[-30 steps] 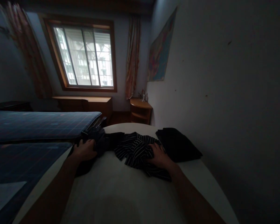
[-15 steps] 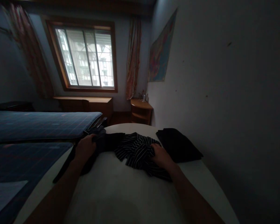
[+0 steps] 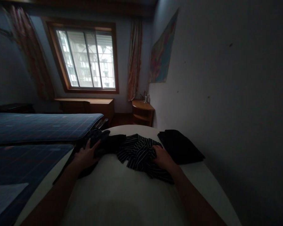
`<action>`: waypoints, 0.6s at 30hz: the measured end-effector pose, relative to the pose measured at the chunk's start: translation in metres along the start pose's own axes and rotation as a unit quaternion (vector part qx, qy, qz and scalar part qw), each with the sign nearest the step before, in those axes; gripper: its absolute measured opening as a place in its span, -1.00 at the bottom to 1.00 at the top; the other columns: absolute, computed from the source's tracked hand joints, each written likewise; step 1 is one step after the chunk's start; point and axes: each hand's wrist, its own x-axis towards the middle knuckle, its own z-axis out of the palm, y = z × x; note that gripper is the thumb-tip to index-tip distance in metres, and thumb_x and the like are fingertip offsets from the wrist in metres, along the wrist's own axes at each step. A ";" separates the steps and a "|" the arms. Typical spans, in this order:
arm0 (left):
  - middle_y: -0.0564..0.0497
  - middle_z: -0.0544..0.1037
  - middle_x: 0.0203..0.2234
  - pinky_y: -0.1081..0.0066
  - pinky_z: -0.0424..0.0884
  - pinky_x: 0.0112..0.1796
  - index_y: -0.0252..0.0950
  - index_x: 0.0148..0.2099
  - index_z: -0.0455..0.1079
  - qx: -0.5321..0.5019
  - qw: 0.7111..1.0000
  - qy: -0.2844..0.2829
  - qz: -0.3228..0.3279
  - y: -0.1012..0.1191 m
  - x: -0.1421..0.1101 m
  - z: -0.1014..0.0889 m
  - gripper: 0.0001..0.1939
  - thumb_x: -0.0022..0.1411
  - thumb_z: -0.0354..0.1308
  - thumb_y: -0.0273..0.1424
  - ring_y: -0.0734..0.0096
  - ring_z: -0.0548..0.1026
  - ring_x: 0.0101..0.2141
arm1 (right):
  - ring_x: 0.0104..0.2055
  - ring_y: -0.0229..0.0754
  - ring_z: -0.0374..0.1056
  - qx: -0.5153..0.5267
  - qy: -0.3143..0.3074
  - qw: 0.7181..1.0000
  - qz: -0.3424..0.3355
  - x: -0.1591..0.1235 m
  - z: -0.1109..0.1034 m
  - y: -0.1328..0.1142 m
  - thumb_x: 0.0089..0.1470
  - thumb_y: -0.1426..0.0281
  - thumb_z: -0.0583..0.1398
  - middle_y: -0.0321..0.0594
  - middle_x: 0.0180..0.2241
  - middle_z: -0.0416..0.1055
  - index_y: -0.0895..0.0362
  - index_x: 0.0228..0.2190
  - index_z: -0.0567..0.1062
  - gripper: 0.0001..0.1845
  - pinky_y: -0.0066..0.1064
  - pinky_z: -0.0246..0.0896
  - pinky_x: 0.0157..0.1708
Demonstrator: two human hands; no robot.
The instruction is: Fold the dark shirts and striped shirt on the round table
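A crumpled black garment with thin white stripes [image 3: 138,153] lies on the round white table [image 3: 122,194]. My right hand [image 3: 161,157] is closed on its right side, the fingertips partly hidden in the folds. At the left, my left hand [image 3: 87,155] has its fingers spread beside a bunched dark garment [image 3: 100,141], touching its near side. More dark cloth [image 3: 114,141] runs from that bunch to the striped garment; where one piece ends and the other begins is too dark to tell. A folded black garment [image 3: 179,147] rests flat at the right.
Beds or mattresses with blue plaid covers [image 3: 44,127] stand left of the table, with a pale sheet [image 3: 7,201] on the nearer one. A wall [image 3: 226,125] runs along the right. Behind are a wooden desk [image 3: 94,101] and a corner shelf [image 3: 142,105].
My left hand has loosened from the dark garment, its fingers now spread, and has moved slightly nearer. The right hand and the striped garment have hardly moved.
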 end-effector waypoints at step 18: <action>-0.57 -0.02 0.32 -0.29 0.16 -0.01 -0.32 0.35 0.18 0.022 0.988 0.061 -0.140 0.059 0.038 -0.013 -0.23 0.21 0.12 -0.02 -0.69 -0.04 0.25 | 0.00 -0.01 0.40 0.000 -0.002 1.000 0.005 -0.006 -0.018 0.000 -0.02 0.46 0.23 -0.04 -0.01 0.46 0.14 -0.04 0.46 -0.57 -0.31 0.22 -0.05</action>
